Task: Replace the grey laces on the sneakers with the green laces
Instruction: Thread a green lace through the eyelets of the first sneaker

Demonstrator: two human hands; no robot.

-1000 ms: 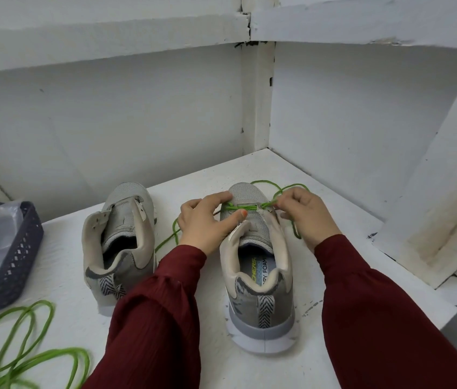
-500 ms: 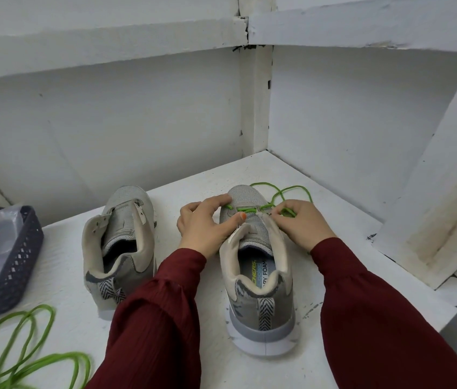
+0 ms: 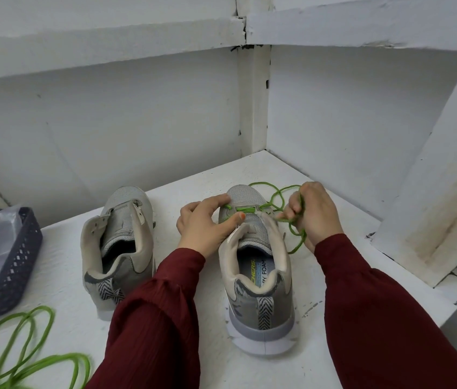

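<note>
Lacing is being carried out on the right sneaker (image 3: 258, 276), which is standing at about five o'clock in the view with its heel toward the person. A green lace (image 3: 242, 209) is being run straight across its lowest eyelets near the toe. This is judged to be the first row only, so the step in hand is early threading.

The left hand (image 3: 204, 223) is being pressed on the front of this sneaker, forefinger stretched over the toe and thumb laid by the left eyelet; nothing is being gripped by it. The right hand (image 3: 314, 214), at three o'clock from the toe, is being held closed round the lace's slack, with loops trailing toward one o'clock and five.

The left sneaker (image 3: 120, 248) is standing apart at nine o'clock, its eyelets bare. A spare green lace (image 3: 25, 357) is lying at seven o'clock near a dark basket (image 3: 11, 265).

The next move is judged to call for the slack being drawn through until both ends are even, then one end being crossed to the next eyelet – the sneaker being pinned meanwhile so it is not dragged.
</note>
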